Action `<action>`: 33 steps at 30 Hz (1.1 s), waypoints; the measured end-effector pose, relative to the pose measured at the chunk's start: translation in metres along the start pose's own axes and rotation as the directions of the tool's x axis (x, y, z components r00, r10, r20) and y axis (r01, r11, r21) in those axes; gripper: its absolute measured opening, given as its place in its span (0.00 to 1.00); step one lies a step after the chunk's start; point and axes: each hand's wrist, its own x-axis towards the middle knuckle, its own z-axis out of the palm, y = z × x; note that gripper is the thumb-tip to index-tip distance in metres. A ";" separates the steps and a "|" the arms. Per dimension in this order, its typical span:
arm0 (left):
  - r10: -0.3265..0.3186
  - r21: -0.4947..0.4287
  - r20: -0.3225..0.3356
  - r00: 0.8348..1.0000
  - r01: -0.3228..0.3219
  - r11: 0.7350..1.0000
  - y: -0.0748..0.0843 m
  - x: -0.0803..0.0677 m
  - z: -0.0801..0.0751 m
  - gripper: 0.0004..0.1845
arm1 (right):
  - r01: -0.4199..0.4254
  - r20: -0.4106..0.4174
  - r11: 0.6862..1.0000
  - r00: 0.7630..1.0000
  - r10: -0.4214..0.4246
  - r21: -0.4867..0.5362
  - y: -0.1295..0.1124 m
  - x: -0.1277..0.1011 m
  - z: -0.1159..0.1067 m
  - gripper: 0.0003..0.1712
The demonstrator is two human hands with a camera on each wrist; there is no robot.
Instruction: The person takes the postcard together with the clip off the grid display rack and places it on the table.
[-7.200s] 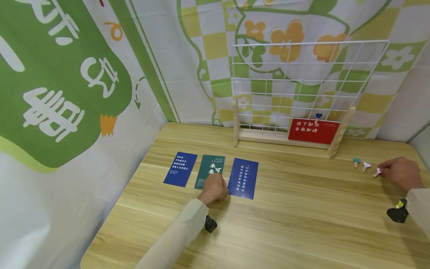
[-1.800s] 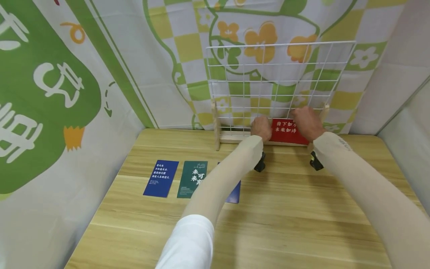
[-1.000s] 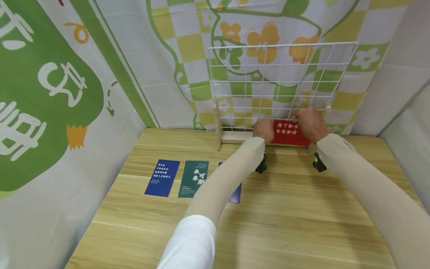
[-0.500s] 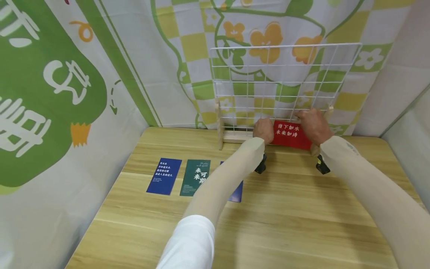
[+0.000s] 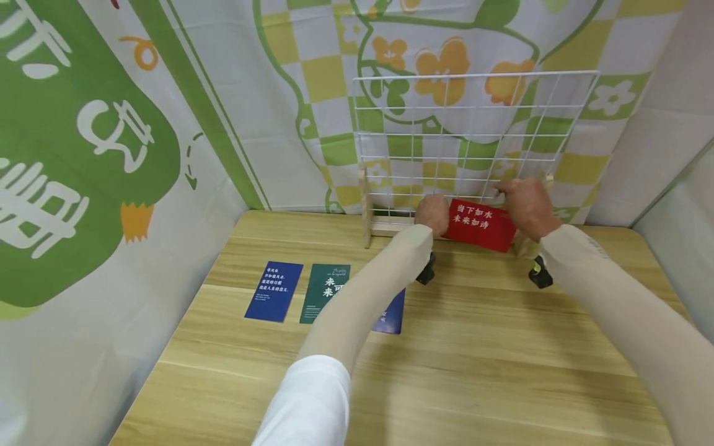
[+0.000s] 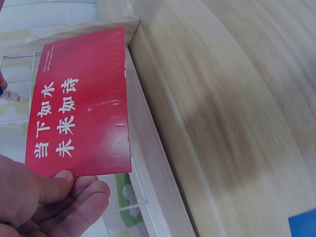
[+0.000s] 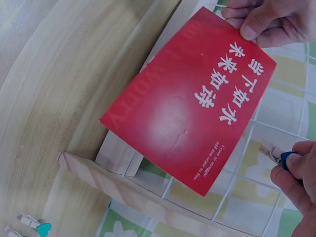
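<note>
A red card [image 5: 481, 218] with white writing is held tilted in front of the bottom of a white wire grid [image 5: 474, 124] on a wooden stand. My left hand [image 5: 439, 214] pinches the card's left end between thumb and fingers [image 6: 74, 195]; the red card [image 6: 79, 108] fills the left wrist view. My right hand [image 5: 506, 187] is at the grid just above the card's right end. In the right wrist view the right hand [image 7: 291, 165] pinches a small wooden clip with a blue heart [image 7: 276, 153], a little off the edge of the red card [image 7: 192, 113].
Three cards lie on the wooden table [image 5: 474, 347] at the left: a blue card [image 5: 274, 290], a green card [image 5: 323, 288] and a second blue card [image 5: 392, 314] partly under my left forearm. Spare clips [image 7: 34, 226] lie beside the stand's foot. Printed cloth walls close in behind and left.
The red card has tipped, its right end dropping and the whole card shifting slightly left in my left hand. My right hand has moved a little to the right along the grid.
</note>
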 end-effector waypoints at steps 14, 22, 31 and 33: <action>0.097 0.035 0.082 0.992 -0.100 0.994 -0.017 -0.005 -0.024 0.10 | 0.016 -0.071 1.000 0.997 -0.015 0.010 0.005 -0.011 -0.020 0.19; 0.149 0.077 0.127 0.981 -0.160 0.984 -0.022 -0.006 -0.038 0.10 | 0.025 -0.155 1.000 0.988 -0.023 0.010 0.010 -0.018 -0.033 0.18; 0.210 0.087 0.194 0.958 -0.230 0.969 -0.025 -0.009 -0.052 0.12 | -0.013 -0.172 0.999 0.985 0.018 0.033 0.018 -0.031 -0.046 0.13; 0.223 0.097 0.207 0.953 -0.247 0.964 -0.025 -0.011 -0.057 0.11 | -0.013 -0.180 0.999 0.983 0.018 0.029 0.022 -0.034 -0.049 0.13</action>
